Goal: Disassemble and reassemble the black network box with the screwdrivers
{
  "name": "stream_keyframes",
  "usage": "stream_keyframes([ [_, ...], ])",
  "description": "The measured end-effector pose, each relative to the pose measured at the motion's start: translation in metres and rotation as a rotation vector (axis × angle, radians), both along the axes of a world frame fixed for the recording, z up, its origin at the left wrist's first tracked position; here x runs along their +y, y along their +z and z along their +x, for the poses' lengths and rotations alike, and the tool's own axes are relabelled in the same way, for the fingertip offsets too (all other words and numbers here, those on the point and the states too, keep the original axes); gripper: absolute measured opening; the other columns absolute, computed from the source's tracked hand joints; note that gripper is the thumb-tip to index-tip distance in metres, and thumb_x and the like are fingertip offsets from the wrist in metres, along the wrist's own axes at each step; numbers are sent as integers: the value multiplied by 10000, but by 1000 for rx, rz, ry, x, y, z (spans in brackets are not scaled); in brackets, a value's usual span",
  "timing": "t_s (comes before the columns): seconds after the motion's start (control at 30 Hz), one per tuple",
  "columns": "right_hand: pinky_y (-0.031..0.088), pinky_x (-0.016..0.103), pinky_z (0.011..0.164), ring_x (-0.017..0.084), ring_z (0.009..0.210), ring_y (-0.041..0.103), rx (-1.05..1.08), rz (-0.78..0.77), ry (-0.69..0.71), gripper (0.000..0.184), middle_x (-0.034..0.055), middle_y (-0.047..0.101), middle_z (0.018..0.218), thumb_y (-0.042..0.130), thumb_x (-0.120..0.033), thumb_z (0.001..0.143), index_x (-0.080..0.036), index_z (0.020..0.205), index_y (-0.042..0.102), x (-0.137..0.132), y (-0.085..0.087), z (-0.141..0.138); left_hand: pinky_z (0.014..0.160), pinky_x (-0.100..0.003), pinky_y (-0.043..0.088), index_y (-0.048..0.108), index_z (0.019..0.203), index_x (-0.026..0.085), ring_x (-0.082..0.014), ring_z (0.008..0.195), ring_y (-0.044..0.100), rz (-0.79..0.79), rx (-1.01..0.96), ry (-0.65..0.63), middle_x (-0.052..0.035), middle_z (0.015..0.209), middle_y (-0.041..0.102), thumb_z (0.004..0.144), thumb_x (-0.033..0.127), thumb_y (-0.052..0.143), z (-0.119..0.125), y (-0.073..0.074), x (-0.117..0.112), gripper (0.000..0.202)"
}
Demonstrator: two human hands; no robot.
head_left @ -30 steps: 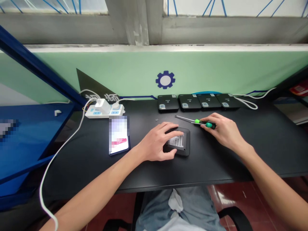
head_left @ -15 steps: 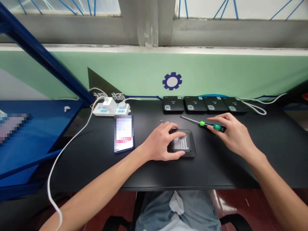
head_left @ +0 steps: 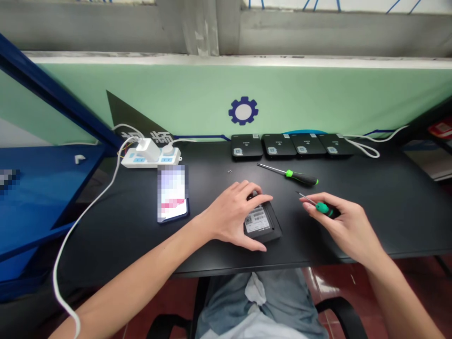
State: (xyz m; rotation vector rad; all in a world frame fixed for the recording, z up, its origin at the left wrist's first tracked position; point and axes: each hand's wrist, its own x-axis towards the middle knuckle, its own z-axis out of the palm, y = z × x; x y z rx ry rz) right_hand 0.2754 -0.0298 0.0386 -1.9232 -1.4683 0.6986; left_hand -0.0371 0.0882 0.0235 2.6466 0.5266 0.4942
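Observation:
My left hand (head_left: 237,214) spans a flat black box (head_left: 274,230), fingers at its far side and thumb along the near side, gripping it on the desk. A white printed label (head_left: 257,219) shows on the box's upper face; part of the box is hidden under the hand. To the right, my right hand (head_left: 341,221) is closed around a small screwdriver (head_left: 322,207) with a green and black handle, its tip pointing up and left, apart from the box. Beyond it lies a longer screwdriver (head_left: 302,178) with a black and lime-green handle. Tiny screws (head_left: 229,171) rest left of it.
Several black boxes (head_left: 246,147) stand in a row along the green partition (head_left: 176,99). A phone (head_left: 173,193) lies left of my left hand, near a white power strip (head_left: 151,159). A white cable (head_left: 84,214) runs down the left side.
My right hand has come nearer, and the small screwdriver now shows apart from the longer one, which lies on the desk. The box has turned and shifted nearer the desk's front edge under my left hand.

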Motion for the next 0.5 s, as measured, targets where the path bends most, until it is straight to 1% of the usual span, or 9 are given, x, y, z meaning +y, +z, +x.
stream_keyframes([
  [0.07,502,349,769,229,889,696,-14,-16,-18,471,27,846,1027,805,-727,950,-303,1134,897,-1,3,1,1143,-587,558,637,1618,185,-418,1258,691,-28,12,-7,-215,1506,690,770,724,958,2,-1,-4,1055],
  [0.13,505,340,766,213,853,677,-38,3,-7,466,16,821,993,807,-711,950,-312,1177,886,-2,7,0,1186,-590,546,610,1640,197,-418,1319,681,-46,-8,-19,-209,1595,664,811,550,924,2,-1,-5,955],
  [0.2,516,332,775,209,856,685,-56,32,26,449,8,791,977,791,-670,977,-325,1256,862,-3,11,-1,1246,-593,520,589,1654,196,-420,1404,656,-53,-39,-19,-209,1689,616,824,419,877,2,-2,-5,906],
  [0.23,526,330,785,211,868,702,-54,43,44,431,8,782,975,770,-637,1002,-327,1292,846,-3,12,-1,1273,-597,506,589,1653,193,-425,1449,636,-53,-50,-13,-213,1718,596,822,387,868,2,-3,-4,897],
  [0.3,549,329,793,225,908,749,-24,52,74,373,21,787,989,722,-560,1047,-309,1309,812,-4,14,-1,1306,-605,491,609,1634,197,-434,1516,601,-62,-62,3,-220,1739,580,828,382,890,2,-5,-2,873],
  [0.37,560,317,756,244,951,791,18,39,101,321,44,810,1024,694,-525,1074,-287,1271,779,-6,16,0,1308,-605,502,640,1604,217,-434,1538,592,-73,-67,13,-212,1725,599,849,412,921,2,-9,-1,828],
  [0.43,549,298,690,265,1002,816,33,7,141,321,66,831,1063,700,-554,1084,-280,1241,757,-9,21,2,1297,-604,521,661,1580,225,-429,1529,606,-71,-79,22,-206,1706,623,869,432,932,3,-11,0,789],
  [0.5,568,294,683,285,1062,826,18,-20,195,345,81,848,1117,713,-590,1083,-281,1228,766,-13,28,5,1314,-616,515,660,1584,213,-430,1536,614,-57,-94,39,-212,1702,634,882,425,919,4,-14,1,778],
])
